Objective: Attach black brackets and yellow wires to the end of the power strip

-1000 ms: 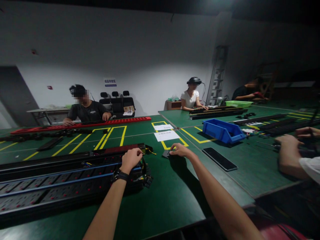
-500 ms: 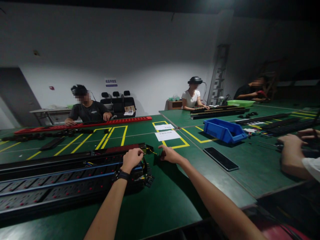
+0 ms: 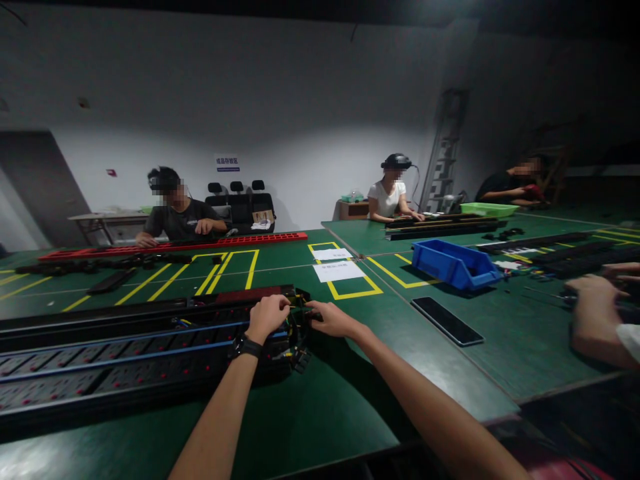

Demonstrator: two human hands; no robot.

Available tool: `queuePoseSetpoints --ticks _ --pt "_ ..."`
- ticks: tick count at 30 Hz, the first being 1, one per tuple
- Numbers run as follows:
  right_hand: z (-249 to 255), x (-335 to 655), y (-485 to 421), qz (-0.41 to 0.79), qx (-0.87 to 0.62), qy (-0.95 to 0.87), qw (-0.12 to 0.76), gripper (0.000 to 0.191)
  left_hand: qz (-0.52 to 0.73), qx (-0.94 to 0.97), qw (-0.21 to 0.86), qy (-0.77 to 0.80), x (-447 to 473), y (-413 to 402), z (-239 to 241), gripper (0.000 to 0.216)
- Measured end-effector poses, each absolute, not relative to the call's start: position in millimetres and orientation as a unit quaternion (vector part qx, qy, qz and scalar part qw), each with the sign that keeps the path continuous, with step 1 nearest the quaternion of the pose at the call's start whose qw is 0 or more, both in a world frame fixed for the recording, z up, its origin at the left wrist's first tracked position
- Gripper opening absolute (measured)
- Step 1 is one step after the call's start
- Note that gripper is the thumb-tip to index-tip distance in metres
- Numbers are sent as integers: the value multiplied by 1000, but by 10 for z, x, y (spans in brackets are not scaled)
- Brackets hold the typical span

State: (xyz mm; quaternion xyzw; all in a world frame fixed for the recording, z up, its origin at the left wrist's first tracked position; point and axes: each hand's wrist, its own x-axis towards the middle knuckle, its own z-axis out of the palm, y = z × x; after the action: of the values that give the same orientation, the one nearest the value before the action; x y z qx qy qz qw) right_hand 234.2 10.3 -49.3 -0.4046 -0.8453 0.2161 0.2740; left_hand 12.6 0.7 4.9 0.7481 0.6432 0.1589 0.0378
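You gripped the end of the black power strip (image 3: 125,350) with your left hand (image 3: 267,315) while your right hand (image 3: 333,319) pinched a small black piece (image 3: 314,315) against it (loose wires (image 3: 296,352) showed, so that end looked unfinished).

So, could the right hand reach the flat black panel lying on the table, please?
Probably yes: only bare green table lies between the right hand and the flat black panel.

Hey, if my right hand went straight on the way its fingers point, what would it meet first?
Your right hand would likely meet the wired end of the black power strip first; the left hand grips it just beyond. Depth is unclear.
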Motion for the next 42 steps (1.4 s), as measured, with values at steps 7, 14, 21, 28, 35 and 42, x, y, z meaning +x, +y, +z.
queuePoseSetpoints --ticks 7,14,21,28,35,42 --pt "-541 2151 73 140 -410 -869 237 63 157 750 42 641 122 20 42 30" --pt "-534 2103 49 153 -435 -859 220 62 171 743 43 645 113 14 42 31" --pt "-637 2078 123 253 -378 -839 299 81 170 733 50 656 114 15 37 29" --pt "-655 1957 186 365 -332 -800 341 81 159 746 33 646 97 56 5 30" --pt "-687 1925 212 365 -388 -768 355 79 158 736 39 657 97 31 16 31" --pt "-684 1922 216 351 -354 -792 353 80 159 739 45 653 108 32 26 33"
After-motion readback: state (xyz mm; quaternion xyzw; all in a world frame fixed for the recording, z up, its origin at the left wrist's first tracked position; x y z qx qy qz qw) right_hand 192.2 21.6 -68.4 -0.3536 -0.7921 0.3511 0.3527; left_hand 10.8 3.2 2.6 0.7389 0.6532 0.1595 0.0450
